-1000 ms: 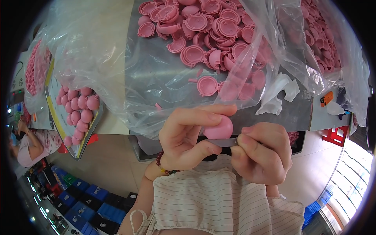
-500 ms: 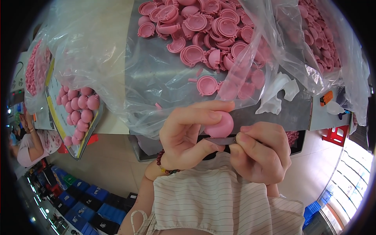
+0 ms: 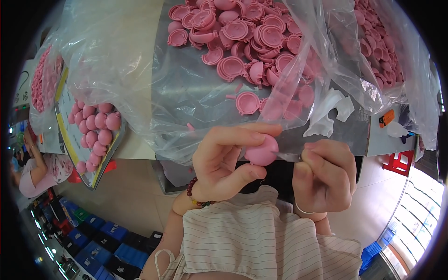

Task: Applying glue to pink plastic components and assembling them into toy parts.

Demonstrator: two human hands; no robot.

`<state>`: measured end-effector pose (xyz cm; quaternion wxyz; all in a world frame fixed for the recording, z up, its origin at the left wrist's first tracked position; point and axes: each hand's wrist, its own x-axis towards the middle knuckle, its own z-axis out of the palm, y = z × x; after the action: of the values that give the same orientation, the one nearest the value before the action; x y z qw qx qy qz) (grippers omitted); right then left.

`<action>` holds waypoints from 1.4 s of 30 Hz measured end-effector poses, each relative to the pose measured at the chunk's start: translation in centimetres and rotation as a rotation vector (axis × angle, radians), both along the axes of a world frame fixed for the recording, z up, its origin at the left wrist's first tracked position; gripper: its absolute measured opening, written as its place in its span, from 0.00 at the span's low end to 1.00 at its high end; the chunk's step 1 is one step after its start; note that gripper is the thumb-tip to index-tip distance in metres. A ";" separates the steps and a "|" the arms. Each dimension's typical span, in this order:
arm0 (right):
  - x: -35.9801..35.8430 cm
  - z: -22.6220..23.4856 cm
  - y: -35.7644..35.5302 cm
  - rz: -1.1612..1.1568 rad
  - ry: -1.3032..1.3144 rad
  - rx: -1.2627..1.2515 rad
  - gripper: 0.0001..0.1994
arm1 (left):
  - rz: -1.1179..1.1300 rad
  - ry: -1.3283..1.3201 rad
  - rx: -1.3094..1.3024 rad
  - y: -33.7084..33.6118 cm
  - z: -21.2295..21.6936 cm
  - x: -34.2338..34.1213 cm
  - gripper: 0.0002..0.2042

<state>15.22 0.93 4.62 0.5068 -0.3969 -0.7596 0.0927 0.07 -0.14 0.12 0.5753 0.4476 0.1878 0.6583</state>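
A round pink plastic ball (image 3: 262, 150) is pinched between the thumb and fingers of my left hand (image 3: 218, 161), just in front of the table edge. My right hand (image 3: 326, 177) is closed on a small grey metal blade (image 3: 288, 157); the fingers hide how it ends on their side. Its tip points left and meets or nearly meets the ball's right side. Beyond my hands, a heap of pink half-shell pieces (image 3: 235, 29) lies on a clear plastic bag (image 3: 172, 79). One open pink shell (image 3: 248, 103) lies closest to my left hand.
Left, several pink balls (image 3: 100, 121) sit on a yellow-edged board (image 3: 63, 95). A bag of pink parts (image 3: 378, 46) stands at the far right, near crumpled white material (image 3: 329, 116) and an orange object (image 3: 387, 118). Someone else sits far left, with an arm (image 3: 39, 161) showing.
My right hand has moved right and slightly up with the blade, which has left the ball's lower edge and now points at its right side. My left hand still holds the ball.
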 end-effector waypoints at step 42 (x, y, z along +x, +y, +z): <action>-1.0 -0.7 -0.1 0.072 0.025 0.102 0.09 | 0.050 0.146 -0.019 0.1 0.5 0.1 0.19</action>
<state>14.24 0.81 3.95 0.5321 -0.3417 -0.7708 0.0771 0.18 -0.04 0.58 0.5475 0.4842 0.2466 0.6363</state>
